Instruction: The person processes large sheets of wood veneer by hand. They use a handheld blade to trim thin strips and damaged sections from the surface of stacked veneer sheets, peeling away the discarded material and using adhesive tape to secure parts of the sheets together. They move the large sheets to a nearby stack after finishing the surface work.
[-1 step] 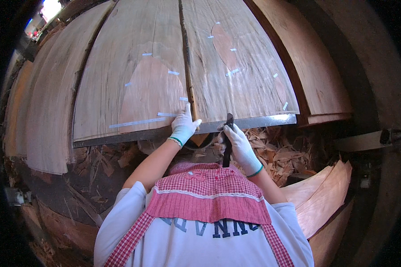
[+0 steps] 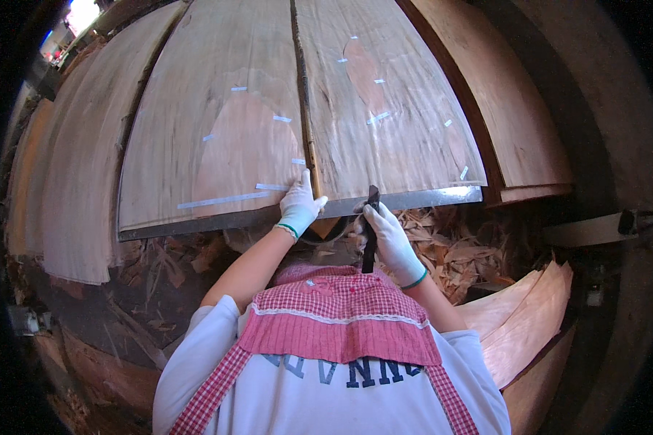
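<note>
My left hand, in a white glove with a green cuff, lies at the near edge of the left veneer sheet. Its index finger is stretched forward and its thumb points right, beside a narrow yellowish wood strip in the gap between the sheets. My right hand, gloved alike, is closed around a long, dark, flat tool. The tool stands roughly upright in the picture, its top end near the edge of the right veneer sheet. Some of the right fingers are hidden behind it.
Pinkish patches are set in the sheets with short pale tape strips. A grey metal edge runs along the table's front. Wood scraps heap below it. More veneer lies left, far right and lower right.
</note>
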`<action>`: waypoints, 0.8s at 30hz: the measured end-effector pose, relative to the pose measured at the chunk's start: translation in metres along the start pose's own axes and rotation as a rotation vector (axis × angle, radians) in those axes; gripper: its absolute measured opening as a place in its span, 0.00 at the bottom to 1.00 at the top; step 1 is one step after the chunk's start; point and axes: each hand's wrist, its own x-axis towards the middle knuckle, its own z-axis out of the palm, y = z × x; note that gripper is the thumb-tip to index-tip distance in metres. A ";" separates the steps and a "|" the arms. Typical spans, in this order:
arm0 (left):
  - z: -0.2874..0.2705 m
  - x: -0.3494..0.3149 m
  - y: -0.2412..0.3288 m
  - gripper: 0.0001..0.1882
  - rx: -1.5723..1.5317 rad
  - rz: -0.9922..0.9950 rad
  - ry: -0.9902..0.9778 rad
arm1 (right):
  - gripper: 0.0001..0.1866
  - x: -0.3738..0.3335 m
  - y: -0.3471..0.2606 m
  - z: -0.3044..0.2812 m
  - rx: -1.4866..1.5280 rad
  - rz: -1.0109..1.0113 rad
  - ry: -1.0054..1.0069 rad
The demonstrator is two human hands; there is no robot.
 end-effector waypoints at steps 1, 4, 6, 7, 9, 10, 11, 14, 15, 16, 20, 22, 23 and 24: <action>0.007 0.004 -0.001 0.50 0.017 -0.005 -0.011 | 0.16 0.000 0.001 -0.001 0.002 -0.009 -0.012; 0.020 0.011 -0.003 0.49 -0.035 0.024 0.018 | 0.17 0.002 0.006 -0.004 0.020 0.018 -0.003; 0.024 0.014 0.000 0.48 -0.040 0.027 0.014 | 0.17 0.003 0.002 -0.004 -0.064 -0.043 0.069; 0.024 0.015 0.002 0.47 -0.043 0.028 0.012 | 0.17 0.003 0.000 -0.003 -0.107 -0.073 0.104; 0.023 0.016 0.004 0.45 -0.056 -0.002 -0.009 | 0.18 0.015 0.009 -0.009 -0.232 -0.229 0.137; 0.021 0.017 0.005 0.44 -0.063 -0.017 -0.018 | 0.19 0.019 0.010 -0.012 -0.296 -0.308 0.152; 0.019 0.018 0.005 0.43 -0.128 -0.038 -0.028 | 0.18 0.014 0.006 -0.022 -0.152 -0.022 0.143; 0.014 0.024 -0.005 0.35 -0.544 -0.097 -0.131 | 0.15 0.046 0.035 -0.067 -0.260 0.013 0.149; 0.012 0.025 -0.013 0.28 -0.834 -0.123 -0.215 | 0.13 0.057 0.049 -0.083 -0.391 -0.072 0.178; 0.009 0.027 -0.017 0.22 -1.120 -0.139 -0.309 | 0.16 0.070 0.073 -0.117 -0.678 -0.239 0.194; -0.004 0.018 -0.071 0.09 -1.464 -0.279 -0.351 | 0.20 0.074 0.058 -0.118 -1.451 0.095 0.348; -0.007 0.005 -0.079 0.03 -1.410 -0.322 -0.228 | 0.20 0.084 0.060 -0.127 -1.622 0.076 0.351; -0.005 0.002 -0.085 0.03 -1.406 -0.292 -0.226 | 0.18 0.084 0.059 -0.131 -1.642 0.068 0.325; -0.003 -0.002 -0.091 0.03 -1.402 -0.272 -0.213 | 0.17 0.080 0.055 -0.127 -1.799 -0.049 0.171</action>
